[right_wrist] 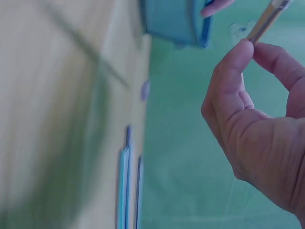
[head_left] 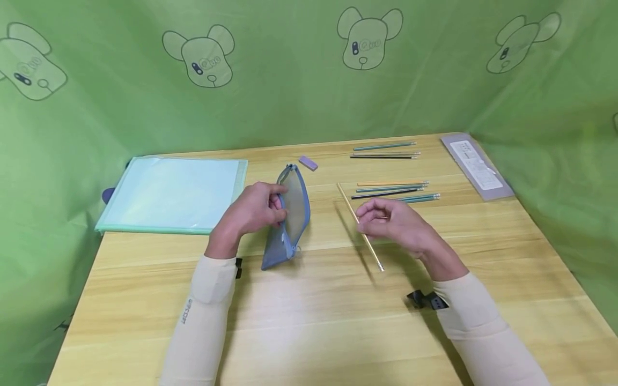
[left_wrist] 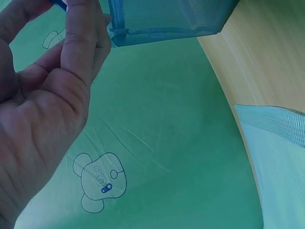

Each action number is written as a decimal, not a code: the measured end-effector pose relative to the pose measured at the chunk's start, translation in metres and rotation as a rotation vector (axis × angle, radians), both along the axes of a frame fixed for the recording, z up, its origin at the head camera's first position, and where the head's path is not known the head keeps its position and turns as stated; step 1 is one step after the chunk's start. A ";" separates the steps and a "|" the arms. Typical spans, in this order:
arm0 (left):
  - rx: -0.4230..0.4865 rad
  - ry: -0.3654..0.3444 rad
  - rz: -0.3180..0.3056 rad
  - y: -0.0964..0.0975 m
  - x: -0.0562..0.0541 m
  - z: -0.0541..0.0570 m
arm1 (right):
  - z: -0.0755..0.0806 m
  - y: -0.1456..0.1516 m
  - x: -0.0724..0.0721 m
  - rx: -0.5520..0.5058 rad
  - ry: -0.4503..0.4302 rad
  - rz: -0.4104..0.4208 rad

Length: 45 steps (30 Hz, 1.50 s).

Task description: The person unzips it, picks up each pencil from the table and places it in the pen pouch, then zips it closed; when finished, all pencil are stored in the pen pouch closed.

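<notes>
My left hand (head_left: pixel 256 208) grips a blue mesh zip pouch (head_left: pixel 295 209) by one side of its mouth, and the pouch gapes toward the right. In the left wrist view the mesh pouch (left_wrist: pixel 176 19) hangs beyond the fingers. Between thumb and fingertips, my right hand (head_left: pixel 393 222) pinches a yellow pencil (head_left: pixel 351 209) above the table, to the right of the pouch. The pencil slants, its metal-banded end toward me. In the right wrist view part of the pencil (right_wrist: pixel 268 20) sticks out past the thumb and finger.
Pencils lie in two groups, a far one (head_left: pixel 386 156) and a nearer one (head_left: pixel 391 190) behind my right hand. A purple eraser (head_left: pixel 308 163) lies behind the pouch. A clear folder (head_left: pixel 174 195) lies at left, a grey labelled packet (head_left: pixel 478 167) at right. Green cloth (head_left: pixel 289 80) surrounds the table.
</notes>
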State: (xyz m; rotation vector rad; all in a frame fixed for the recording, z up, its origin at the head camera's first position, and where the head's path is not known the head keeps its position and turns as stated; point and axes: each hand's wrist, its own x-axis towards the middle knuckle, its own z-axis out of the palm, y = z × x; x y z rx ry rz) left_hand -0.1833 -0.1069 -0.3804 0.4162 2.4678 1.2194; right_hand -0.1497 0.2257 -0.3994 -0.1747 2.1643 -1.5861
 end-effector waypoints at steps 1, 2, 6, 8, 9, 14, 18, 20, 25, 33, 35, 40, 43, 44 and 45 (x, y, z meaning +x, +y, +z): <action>-0.002 0.006 -0.002 0.000 0.000 0.000 | 0.002 -0.005 -0.001 -0.019 -0.008 0.013; -0.005 0.011 -0.003 0.000 0.001 0.000 | 0.004 -0.009 -0.001 -0.035 -0.018 0.025; -0.016 0.023 -0.010 0.001 0.002 -0.001 | 0.005 -0.029 -0.007 -0.078 -0.066 0.063; -0.024 0.022 -0.009 0.002 0.003 -0.001 | 0.003 -0.038 -0.011 -0.093 -0.093 0.075; -0.028 0.022 -0.008 0.002 0.004 -0.001 | 0.002 -0.041 -0.013 -0.097 -0.108 0.076; -0.044 0.041 -0.012 0.004 0.004 -0.001 | -0.004 -0.056 -0.018 -0.111 -0.143 0.062; -0.052 0.066 -0.021 0.007 0.003 0.001 | -0.004 -0.065 -0.023 -0.130 -0.134 0.047; -0.049 0.062 -0.022 0.008 0.003 0.002 | -0.004 -0.070 -0.025 -0.143 -0.129 0.037; -0.055 0.050 -0.039 0.009 0.003 0.002 | -0.006 -0.082 -0.033 -0.168 -0.143 -0.005; -0.075 0.066 -0.078 0.013 0.002 0.001 | -0.006 -0.095 -0.040 -0.182 -0.160 -0.058; -0.078 0.070 -0.086 0.014 0.002 0.000 | -0.006 -0.098 -0.041 -0.165 -0.153 -0.060; -0.065 0.096 -0.104 0.017 0.003 0.000 | -0.006 -0.106 -0.043 -0.142 -0.140 -0.068; -0.038 0.093 -0.095 0.018 0.003 -0.001 | -0.007 -0.110 -0.043 -0.141 -0.119 -0.096; -0.025 0.083 -0.087 0.019 0.003 -0.001 | -0.008 -0.111 -0.043 -0.142 -0.111 -0.107; -0.012 0.074 -0.078 0.018 0.003 -0.002 | -0.008 -0.112 -0.043 -0.141 -0.102 -0.117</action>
